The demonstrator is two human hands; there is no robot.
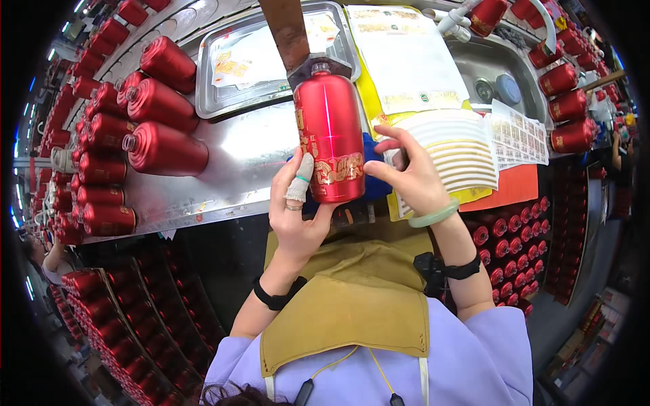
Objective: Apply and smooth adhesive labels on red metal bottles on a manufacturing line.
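A glossy red bottle (330, 135) with gold decoration lies in front of me, its neck toward a metal bracket (318, 65). My left hand (296, 210) grips its lower left side; a white cloth cover with a green band wraps one finger. My right hand (414, 172) is beside the bottle's right side, fingers bent and apart, with the thumb tip at the edge of a gold decal (340, 169). Whether that thumb presses on the decal I cannot tell. Close to my right hand lies a sheet of curved white and gold strips (453, 152).
Several red bottles (168, 149) lie on the metal table at left. Behind is a steel tray (203, 95) with decal sheets. White printed sheets (413, 64) lie on yellow backing, beside a sink (535, 74). Racks of red bottles (511, 254) stand below on both sides.
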